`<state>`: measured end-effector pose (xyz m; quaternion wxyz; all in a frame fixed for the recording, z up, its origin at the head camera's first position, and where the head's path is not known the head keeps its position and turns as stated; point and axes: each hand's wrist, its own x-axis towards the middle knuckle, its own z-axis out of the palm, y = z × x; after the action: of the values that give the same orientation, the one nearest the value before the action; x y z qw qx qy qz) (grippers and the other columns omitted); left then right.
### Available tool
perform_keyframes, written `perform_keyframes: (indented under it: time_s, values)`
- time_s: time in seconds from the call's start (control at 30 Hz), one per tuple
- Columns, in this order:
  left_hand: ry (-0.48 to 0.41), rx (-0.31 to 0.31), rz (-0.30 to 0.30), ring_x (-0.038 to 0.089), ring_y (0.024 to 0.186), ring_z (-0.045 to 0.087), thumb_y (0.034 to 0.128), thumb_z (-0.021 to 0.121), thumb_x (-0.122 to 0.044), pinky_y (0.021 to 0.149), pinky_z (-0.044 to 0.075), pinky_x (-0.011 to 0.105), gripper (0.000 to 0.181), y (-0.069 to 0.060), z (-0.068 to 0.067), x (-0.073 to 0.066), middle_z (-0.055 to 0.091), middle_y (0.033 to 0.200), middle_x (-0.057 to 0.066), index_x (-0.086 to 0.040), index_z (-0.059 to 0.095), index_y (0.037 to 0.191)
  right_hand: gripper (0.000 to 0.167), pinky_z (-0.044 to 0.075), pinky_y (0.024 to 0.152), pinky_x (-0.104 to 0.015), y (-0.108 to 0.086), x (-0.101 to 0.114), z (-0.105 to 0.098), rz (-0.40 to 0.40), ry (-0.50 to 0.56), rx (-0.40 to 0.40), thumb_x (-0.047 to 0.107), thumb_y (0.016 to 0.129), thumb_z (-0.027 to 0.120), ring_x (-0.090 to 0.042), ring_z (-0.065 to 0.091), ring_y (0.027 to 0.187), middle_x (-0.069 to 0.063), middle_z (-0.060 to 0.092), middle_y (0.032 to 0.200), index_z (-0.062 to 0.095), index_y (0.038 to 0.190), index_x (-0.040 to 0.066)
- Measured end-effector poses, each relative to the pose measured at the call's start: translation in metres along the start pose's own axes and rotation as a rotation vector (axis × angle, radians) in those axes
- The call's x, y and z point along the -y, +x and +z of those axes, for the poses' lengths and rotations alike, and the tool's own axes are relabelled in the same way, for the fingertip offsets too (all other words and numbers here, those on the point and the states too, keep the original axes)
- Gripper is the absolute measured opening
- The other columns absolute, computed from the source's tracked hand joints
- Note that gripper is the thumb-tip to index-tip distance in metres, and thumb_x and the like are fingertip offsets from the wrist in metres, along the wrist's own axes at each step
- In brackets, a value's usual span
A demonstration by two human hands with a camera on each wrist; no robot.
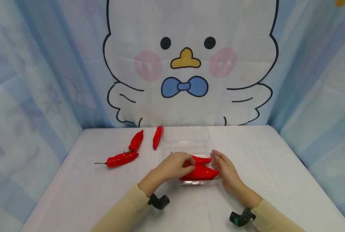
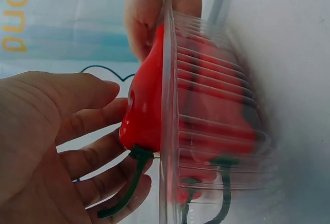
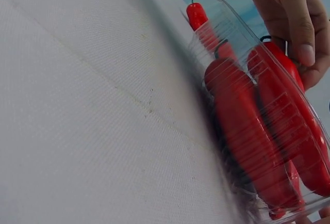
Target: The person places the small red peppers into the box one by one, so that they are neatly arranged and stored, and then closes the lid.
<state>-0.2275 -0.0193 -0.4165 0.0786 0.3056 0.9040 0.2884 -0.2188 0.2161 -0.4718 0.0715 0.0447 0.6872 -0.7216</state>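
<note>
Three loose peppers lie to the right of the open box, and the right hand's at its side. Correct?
One fix: the three loose peppers lie to the left of the box, as the head view shows. The box is open and the right hand is at its side.

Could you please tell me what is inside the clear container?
Inside the clear container lie several red peppers, green stems showing on some. The left hand covers part of them in the head view, and upper peppers partly hide those beneath, so I cannot count them.
</note>
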Motion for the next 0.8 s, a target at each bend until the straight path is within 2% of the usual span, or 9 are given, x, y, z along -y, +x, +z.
perform_keyframes:
  time_s: [0.2, 0.43, 0.8]
  values:
    - [-0.028, 0.023, 0.012, 0.006, 0.083, 0.058, 0.0949, 0.075, -0.022, 0.076, 0.053, 0.015, 0.013, 0.001, 0.0031, 0.0013, 0.072, 0.096, -0.006, -0.015, 0.077, 0.106, 0.051, 0.026, 0.123, -0.041, -0.0004, -0.0002, -0.0002, 0.009, -0.006, -0.006, 0.017, 0.113, 0.03, -0.034, 0.029, 0.155, -0.021, 0.028, 0.167, 0.025, 0.16, -0.003]
    - [-0.017, 0.008, -0.007, 0.007, 0.087, 0.058, 0.0956, 0.073, -0.024, 0.079, 0.053, 0.016, 0.016, 0.0012, 0.0036, 0.0009, 0.071, 0.103, -0.004, -0.015, 0.076, 0.109, 0.05, 0.024, 0.123, -0.039, -0.0009, 0.0005, 0.0001, 0.002, 0.015, 0.002, 0.014, 0.113, 0.028, -0.031, 0.03, 0.153, -0.021, 0.028, 0.167, 0.024, 0.16, -0.004]
    - [-0.029, -0.023, -0.04, 0.01, 0.088, 0.059, 0.0966, 0.072, -0.024, 0.077, 0.054, 0.019, 0.016, -0.0066, -0.0032, 0.0073, 0.069, 0.101, -0.004, -0.015, 0.075, 0.109, 0.051, 0.023, 0.125, -0.041, 0.0001, -0.0012, 0.0006, -0.007, 0.02, 0.005, 0.014, 0.113, 0.029, -0.032, 0.027, 0.156, -0.023, 0.027, 0.167, 0.023, 0.16, -0.005]
